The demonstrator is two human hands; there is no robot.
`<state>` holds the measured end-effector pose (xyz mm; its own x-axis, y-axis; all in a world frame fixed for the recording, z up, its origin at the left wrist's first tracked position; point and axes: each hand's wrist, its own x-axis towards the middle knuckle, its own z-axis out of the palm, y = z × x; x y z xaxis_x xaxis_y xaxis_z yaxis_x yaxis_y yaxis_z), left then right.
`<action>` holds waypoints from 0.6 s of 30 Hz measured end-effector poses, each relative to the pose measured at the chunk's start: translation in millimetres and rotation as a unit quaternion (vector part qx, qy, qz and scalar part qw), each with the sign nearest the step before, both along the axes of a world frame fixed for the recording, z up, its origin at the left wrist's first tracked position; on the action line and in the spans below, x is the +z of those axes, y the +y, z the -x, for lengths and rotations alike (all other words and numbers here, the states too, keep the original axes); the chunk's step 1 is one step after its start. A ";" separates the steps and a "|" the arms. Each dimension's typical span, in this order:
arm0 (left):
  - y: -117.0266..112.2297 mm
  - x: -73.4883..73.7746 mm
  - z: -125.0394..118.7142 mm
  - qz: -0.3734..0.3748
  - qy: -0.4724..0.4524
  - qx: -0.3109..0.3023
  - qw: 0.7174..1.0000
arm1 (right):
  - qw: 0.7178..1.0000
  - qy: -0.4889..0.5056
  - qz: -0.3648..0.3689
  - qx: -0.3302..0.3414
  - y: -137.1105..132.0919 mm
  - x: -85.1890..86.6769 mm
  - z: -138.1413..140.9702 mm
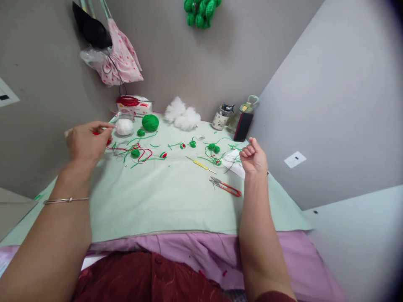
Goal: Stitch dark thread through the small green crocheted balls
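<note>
My left hand is at the left of the table, its fingers pinched together beside a white yarn ball. Bits of red yarn show at its fingers; what the pinch holds is hidden. Opposite it, my right hand is raised with curled fingers, near the phone; I cannot make out anything in it. Between the hands lie a yellow-handled crochet hook, red thread snips, small green crocheted balls and red-white-green pieces with loose yarn tails.
A green yarn ball, white stuffing, a tissue pack, a pen holder and a green bottle stand along the back. White paper lies by my right hand. Bags hang on the wall.
</note>
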<state>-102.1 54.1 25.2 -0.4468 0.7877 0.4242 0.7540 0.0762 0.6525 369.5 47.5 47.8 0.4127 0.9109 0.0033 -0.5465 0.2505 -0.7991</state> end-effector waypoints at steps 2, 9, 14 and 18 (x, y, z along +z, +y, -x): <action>-5.3 6.3 -5.2 -0.007 0.063 -0.024 0.998 | 0.999 -0.030 -0.008 0.030 -1.6 2.5 5.8; -11.0 31.0 -99.7 -0.047 -0.090 -0.317 0.943 | 0.988 -0.092 -0.107 0.068 -14.7 13.6 24.7; 5.7 16.3 -211.5 0.064 -0.176 -0.563 0.805 | 0.985 -0.069 -0.148 0.063 -16.1 12.3 23.3; 14.0 -3.1 -262.4 0.160 -0.281 -0.642 0.695 | 0.984 -0.033 -0.163 0.063 -15.2 11.5 18.9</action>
